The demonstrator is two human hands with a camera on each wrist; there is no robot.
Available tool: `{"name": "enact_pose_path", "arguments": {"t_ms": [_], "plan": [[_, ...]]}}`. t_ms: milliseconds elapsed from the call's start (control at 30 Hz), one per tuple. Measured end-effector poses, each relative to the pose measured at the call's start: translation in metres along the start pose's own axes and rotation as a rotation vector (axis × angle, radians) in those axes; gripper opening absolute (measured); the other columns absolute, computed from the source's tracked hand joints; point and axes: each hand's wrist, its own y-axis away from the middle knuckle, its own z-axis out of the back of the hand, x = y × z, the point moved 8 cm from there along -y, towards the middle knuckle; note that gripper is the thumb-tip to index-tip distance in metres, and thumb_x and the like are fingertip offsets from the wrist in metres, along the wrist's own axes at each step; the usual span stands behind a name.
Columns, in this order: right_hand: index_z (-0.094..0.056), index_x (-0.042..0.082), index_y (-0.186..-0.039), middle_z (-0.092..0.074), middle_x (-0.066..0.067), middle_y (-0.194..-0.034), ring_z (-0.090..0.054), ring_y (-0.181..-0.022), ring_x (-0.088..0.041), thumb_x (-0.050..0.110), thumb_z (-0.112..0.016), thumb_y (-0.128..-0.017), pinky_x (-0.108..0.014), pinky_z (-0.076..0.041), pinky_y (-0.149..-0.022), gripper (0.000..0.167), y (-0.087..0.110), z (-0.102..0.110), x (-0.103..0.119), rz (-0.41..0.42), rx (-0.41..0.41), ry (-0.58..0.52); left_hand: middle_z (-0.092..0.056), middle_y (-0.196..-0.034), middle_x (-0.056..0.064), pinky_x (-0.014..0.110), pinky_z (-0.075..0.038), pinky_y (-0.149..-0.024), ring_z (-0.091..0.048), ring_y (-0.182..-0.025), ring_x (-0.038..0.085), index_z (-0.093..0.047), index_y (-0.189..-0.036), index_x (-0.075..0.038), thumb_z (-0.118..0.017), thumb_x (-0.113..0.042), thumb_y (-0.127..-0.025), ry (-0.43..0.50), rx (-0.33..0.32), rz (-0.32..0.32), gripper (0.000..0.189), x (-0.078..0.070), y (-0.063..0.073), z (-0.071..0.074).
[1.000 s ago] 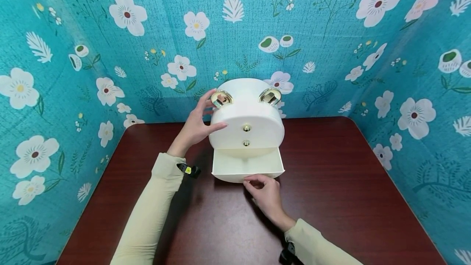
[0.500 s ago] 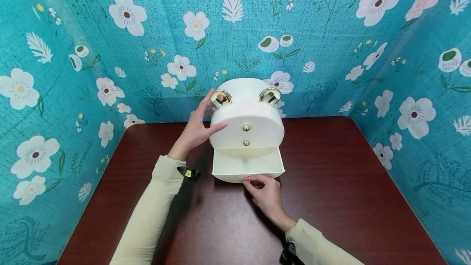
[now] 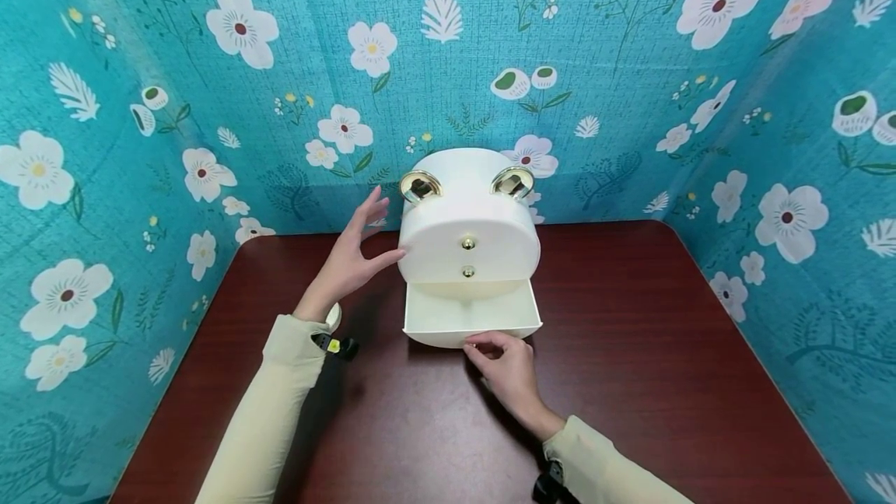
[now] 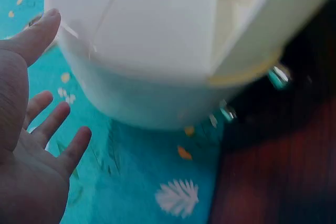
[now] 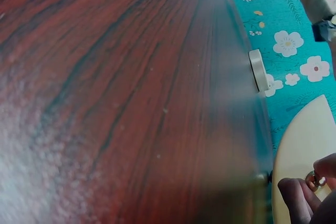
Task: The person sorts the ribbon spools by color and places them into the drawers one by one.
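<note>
The left hand [image 3: 343, 259] is released: its fingers are spread, nearly straight, with a wide gap between them and the thumb, and nothing is held there. In front of these fingers, toward the person's right, stands the white cabinet [image 3: 427, 255], upright and with rounded shape. The tip of the left thumb comes very near to the cabinet's side; whether it touches, I cannot tell, even from the left wrist view.

The right hand [image 3: 509, 376] is in a different state. Its thumb and fingers are bent together and they pinch a small gold-coloured knob [image 5: 316, 181], with almost no gap left. This knob sits on the front of the bottom drawer [image 3: 434, 339], which stands out from the cabinet just beyond the right fingertips.

Farther beyond these fingers, on the cabinet's face, are an upper knob [image 3: 468, 243] and a middle knob [image 3: 468, 272], both apart from either hand. Up from the left thumb, on the cabinet, is a shiny round piece [image 3: 421, 187], and a similar round piece [image 3: 513, 183] is farther from the left fingers. Behind the left fingers, by the wrist, a pale rounded object [image 3: 334, 317] is on the table [image 3: 665, 333], partly hidden.
</note>
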Motion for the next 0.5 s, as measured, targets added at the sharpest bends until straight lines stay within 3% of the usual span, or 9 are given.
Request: {"name": "enact_pose_path", "arguments": {"t_ms": [267, 500], "plan": [[-0.084, 0.016, -0.087, -0.079, 0.001, -0.082, -0.068, -0.066, -0.009, 0.006, -0.087, -0.081, -0.016, -0.055, -0.061, 0.013, 0.000, -0.001, 0.001, -0.014, 0.011, -0.025, -0.032, -0.169, -0.001, 0.058, -0.030, -0.124, -0.033, -0.154, 0.025, -0.012, -0.162, -0.050, -0.082, -0.034, -0.090, -0.099, -0.002, 0.135, 0.102, 0.043, 0.037, 0.026], [-0.084, 0.016, -0.087, -0.078, 0.001, -0.081, -0.067, -0.065, -0.006, 0.006, -0.087, -0.081, -0.016, -0.055, -0.060, 0.013, 0.000, 0.000, 0.001, -0.016, 0.008, -0.033, -0.028, -0.170, 0.006, 0.063, -0.028, -0.123, -0.029, -0.155, 0.033, -0.011, -0.166, -0.041, -0.083, -0.040, -0.089, -0.139, 0.034, 0.239, 0.105, 0.079, 0.070, 0.045]]}}
